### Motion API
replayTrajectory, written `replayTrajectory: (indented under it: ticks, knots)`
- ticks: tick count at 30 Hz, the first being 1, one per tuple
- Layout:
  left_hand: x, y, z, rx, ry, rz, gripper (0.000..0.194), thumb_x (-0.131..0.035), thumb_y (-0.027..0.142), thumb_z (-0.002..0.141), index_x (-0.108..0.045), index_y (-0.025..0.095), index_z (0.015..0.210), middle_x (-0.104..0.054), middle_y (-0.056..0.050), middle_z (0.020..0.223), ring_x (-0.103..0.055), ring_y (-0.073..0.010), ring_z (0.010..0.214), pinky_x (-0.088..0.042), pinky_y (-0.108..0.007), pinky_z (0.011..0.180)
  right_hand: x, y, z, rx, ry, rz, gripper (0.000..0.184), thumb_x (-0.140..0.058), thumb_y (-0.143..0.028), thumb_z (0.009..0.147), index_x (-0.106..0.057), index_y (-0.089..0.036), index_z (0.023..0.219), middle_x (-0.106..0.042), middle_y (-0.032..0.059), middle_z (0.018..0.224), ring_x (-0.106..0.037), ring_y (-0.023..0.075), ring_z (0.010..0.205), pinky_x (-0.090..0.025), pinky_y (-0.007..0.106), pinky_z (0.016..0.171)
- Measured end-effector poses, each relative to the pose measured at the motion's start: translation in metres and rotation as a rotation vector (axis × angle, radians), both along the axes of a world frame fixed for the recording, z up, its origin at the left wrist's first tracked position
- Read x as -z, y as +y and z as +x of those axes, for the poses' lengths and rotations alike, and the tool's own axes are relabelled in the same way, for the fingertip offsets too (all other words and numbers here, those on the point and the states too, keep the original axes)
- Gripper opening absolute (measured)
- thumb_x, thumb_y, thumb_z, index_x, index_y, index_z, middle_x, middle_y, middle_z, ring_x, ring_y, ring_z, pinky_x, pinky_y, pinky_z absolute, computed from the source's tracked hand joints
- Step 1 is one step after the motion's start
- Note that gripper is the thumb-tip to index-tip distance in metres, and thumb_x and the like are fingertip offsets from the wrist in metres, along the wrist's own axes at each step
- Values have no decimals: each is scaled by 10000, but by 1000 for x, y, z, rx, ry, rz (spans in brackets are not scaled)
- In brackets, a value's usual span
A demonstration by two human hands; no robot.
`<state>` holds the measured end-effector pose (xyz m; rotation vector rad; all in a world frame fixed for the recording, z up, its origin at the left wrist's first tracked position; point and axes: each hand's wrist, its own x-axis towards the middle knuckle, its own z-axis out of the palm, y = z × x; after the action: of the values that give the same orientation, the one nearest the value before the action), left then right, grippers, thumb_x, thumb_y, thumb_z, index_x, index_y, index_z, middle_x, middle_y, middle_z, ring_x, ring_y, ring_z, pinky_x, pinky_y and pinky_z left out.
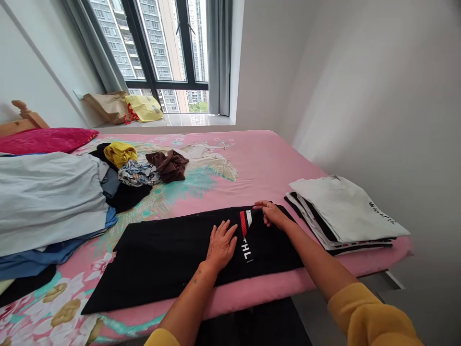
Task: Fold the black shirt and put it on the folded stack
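Observation:
A black garment (169,254) with a red and white stripe and white letters lies spread flat on the pink flowered bed sheet (259,163). My left hand (221,242) rests flat on it near its middle, fingers spread. My right hand (270,213) has its fingers curled on the garment's far edge, beside the stripe. Both arms wear yellow sleeves.
A stack of folded white and black shirts (345,214) sits at the bed's right edge. Loose clothes (140,168) and a grey and blue pile (46,202) lie at the left. A pink pillow (46,139) and bags (122,106) on the window sill are behind.

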<state>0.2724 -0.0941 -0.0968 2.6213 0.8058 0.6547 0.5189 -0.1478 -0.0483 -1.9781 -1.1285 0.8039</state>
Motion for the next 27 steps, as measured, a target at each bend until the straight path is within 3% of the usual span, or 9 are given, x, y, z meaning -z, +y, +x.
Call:
replayTrajectory:
  ticks: [2,4,7,9,13,18,23,27]
  knots:
    - [1,-2,-3,32,53,23,546,-494,423,857,-402,270,1373,-363,-96,1455,-281,-272,1361,-191,-546,1106,3,1,9,-72,-31,-27,525,-432,-84,647,-530,-204,1148,-621,58,1145,-569,90,510,-495,249,482]
    - [-1,-2,-3,50,81,37,755,-598,513,757,-327,262,1416,-304,-112,1484,-245,-308,1370,-169,-563,1103,5,-3,15,-123,-85,-19,585,-502,-52,581,-551,-223,1139,-599,47,1178,-630,147,760,-526,288,691]
    - [-3,-1,-1,53,104,53,803,-618,496,736,-296,252,1431,-275,-118,1495,-229,-324,1373,-144,-576,1101,8,-14,15,-194,-286,36,633,-583,-46,543,-571,-239,1146,-512,66,1288,-465,247,1180,-372,387,996]
    - [-2,-1,0,56,111,57,710,-564,417,793,-299,250,1430,-284,-112,1493,-231,-306,1375,-136,-564,1107,11,-21,12,-238,-481,42,617,-603,-93,580,-555,-236,1179,-440,94,1357,-356,285,1267,-294,464,1035]
    - [1,1,0,59,126,48,643,-490,250,818,-296,254,1432,-295,-92,1491,-218,-270,1385,-122,-539,1119,16,-30,10,-294,-592,-9,627,-615,-203,629,-493,-225,1243,-372,113,1418,-298,305,1301,-297,537,997]
    - [2,1,-1,52,127,32,688,-445,118,756,-331,269,1417,-297,-67,1492,-204,-255,1390,-115,-533,1123,22,-31,19,-216,-672,148,225,-497,-168,742,-633,-194,919,-578,87,1180,-430,243,1177,-343,429,959]
    - [-3,0,-3,75,124,17,696,-415,69,718,-409,300,1374,-285,-50,1498,-191,-261,1393,-127,-548,1115,27,-32,27,-154,-670,194,205,-496,-113,684,-620,-204,820,-622,47,992,-505,221,1020,-395,382,885]
    - [-3,1,-3,80,101,-25,681,-407,69,721,-424,285,1367,-297,-59,1493,-204,-265,1389,-125,-554,1112,27,-43,28,-36,-664,264,399,-421,-41,640,-586,-197,969,-589,58,1064,-489,194,1062,-390,364,936]
